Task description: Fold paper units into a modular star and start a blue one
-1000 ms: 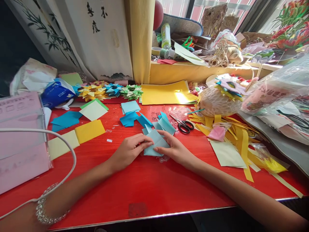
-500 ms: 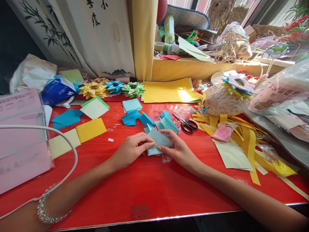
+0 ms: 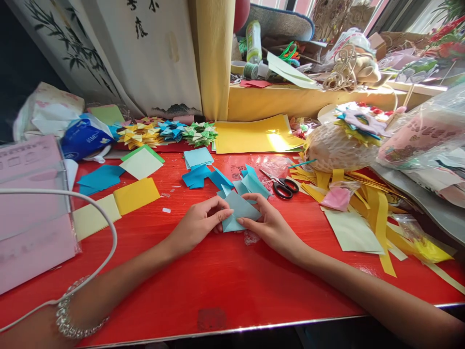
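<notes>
Both hands have tilted the light-blue paper (image 3: 240,212) mid-counter, left hand (image 3: 199,225) and right hand (image 3: 268,224) pinching its fold, which next wants creasing flat.

Red table (image 3: 218,281) — paper squares (image 3: 136,195), scissors (image 3: 281,186), yellow sheets (image 3: 254,135), folded stars (image 3: 170,133).

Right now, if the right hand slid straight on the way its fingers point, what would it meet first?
The right hand points left across the light blue folded paper it presses, so it would probably meet the left hand fingertips first; they look almost touching, though depth is unclear.
</notes>
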The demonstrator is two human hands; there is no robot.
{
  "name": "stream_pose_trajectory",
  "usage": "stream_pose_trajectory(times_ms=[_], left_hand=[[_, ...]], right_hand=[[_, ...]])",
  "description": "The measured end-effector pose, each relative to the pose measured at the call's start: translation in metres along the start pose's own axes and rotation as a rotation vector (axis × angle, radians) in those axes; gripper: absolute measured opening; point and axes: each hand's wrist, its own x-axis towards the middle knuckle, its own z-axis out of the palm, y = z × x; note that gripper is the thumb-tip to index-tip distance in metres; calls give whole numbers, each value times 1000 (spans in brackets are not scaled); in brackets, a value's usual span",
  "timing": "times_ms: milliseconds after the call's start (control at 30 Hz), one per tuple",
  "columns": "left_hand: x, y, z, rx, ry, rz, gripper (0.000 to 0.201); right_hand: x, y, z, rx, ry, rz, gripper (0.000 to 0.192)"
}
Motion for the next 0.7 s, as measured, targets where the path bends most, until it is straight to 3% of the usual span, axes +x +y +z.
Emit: stream_pose_trajectory(times_ms=[300,700], left_hand=[[1,-1,0,287,49,67,23],[-2,1,2,338,25,65,20]], right_hand=[[-3,-2,0,-102,14,-28,36],[-3,-3,0,-100,31,-43,35]])
